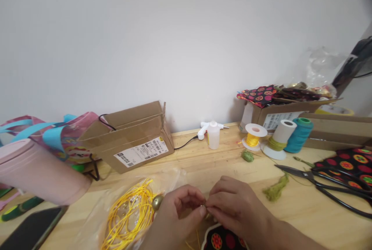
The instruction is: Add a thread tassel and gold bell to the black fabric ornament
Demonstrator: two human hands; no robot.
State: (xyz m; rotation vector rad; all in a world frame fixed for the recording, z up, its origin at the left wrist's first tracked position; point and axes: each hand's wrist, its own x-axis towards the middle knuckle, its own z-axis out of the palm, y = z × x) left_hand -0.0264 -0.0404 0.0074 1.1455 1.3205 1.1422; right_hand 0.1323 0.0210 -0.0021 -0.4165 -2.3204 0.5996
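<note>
My left hand (181, 213) and my right hand (240, 207) meet low in the middle, fingertips pinched together. Between them shows a small brass-coloured piece (208, 216), mostly hidden by the fingers. Just under my right hand lies a black fabric piece (225, 239) with red flower prints and a pale edge. A thin yellow cord (198, 236) runs down beside it. Left of my left hand, a round brass bell (157, 202) rests by a bundle of yellow cord (128, 215) on a clear plastic bag (95, 219).
Black-handled scissors (325, 184) and a green tassel (276, 188) lie to the right. Behind stand a white bottle (213, 135), yellow cord spool (252, 139), teal thread cone (299, 135) and cardboard boxes (124, 141). A pink tumbler (43, 172) and phone (33, 228) are at left.
</note>
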